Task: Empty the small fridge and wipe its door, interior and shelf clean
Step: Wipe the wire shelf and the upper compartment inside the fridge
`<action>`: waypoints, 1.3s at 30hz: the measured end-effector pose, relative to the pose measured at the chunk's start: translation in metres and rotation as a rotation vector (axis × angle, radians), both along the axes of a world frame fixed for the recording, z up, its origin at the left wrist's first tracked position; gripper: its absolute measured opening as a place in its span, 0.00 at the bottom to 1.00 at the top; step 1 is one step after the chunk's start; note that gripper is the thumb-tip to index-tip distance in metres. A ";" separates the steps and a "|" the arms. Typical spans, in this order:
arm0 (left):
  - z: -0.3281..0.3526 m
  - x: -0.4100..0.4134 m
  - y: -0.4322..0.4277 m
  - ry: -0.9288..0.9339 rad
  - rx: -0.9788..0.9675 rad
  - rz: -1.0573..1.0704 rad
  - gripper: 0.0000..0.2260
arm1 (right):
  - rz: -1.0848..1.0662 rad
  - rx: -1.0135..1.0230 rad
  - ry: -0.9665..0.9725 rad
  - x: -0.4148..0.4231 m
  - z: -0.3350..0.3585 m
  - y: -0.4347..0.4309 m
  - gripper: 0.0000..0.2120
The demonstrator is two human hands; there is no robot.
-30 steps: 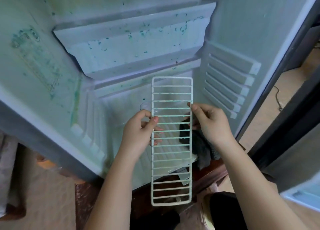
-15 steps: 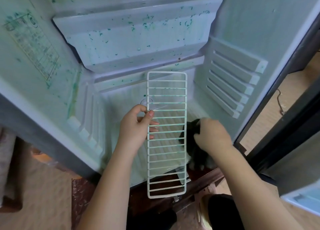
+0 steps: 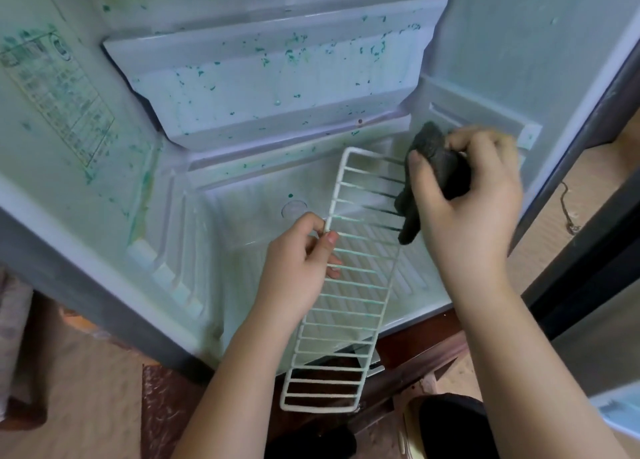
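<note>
Nearest me, my left hand (image 3: 298, 268) pinches the left rail of the white wire shelf (image 3: 349, 306), thumb on top and fingers curled under. The shelf is tilted, its far end over the fridge (image 3: 242, 216) floor. My right hand (image 3: 464, 209) grips a bunched dark cloth (image 3: 436, 157) against the shelf's far right edge. Farther back, I see green stains (image 3: 291, 43) speckling the walls.

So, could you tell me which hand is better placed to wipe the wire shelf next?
The right hand: it holds the dark cloth at the upper right edge of the wire shelf, while the left hand grips the shelf's left rail, likely steadying it.
</note>
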State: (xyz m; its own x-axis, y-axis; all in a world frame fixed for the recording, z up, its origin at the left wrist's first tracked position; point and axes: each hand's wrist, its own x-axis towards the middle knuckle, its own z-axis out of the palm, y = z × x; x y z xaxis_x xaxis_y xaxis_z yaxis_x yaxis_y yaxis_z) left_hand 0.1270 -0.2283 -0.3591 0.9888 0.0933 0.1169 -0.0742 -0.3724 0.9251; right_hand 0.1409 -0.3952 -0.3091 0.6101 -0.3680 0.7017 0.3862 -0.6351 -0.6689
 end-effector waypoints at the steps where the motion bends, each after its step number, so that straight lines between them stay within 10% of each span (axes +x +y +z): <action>1: -0.001 -0.002 -0.005 -0.037 0.054 -0.022 0.08 | 0.045 0.009 0.028 0.003 -0.004 0.005 0.07; 22: -0.012 -0.007 -0.019 -0.456 0.404 0.015 0.10 | 0.182 -0.168 0.067 0.018 -0.047 0.022 0.08; 39: -0.001 -0.012 -0.018 -0.243 0.128 0.097 0.09 | 0.185 -0.269 0.265 0.027 -0.055 -0.017 0.09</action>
State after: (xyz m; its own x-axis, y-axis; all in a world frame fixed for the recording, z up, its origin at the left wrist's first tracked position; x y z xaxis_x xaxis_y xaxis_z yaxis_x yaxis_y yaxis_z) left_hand 0.1154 -0.2467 -0.3597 0.9174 0.1553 0.3663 -0.2462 -0.5015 0.8294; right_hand 0.1682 -0.4126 -0.3642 0.8212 -0.0600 0.5674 0.3472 -0.7367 -0.5803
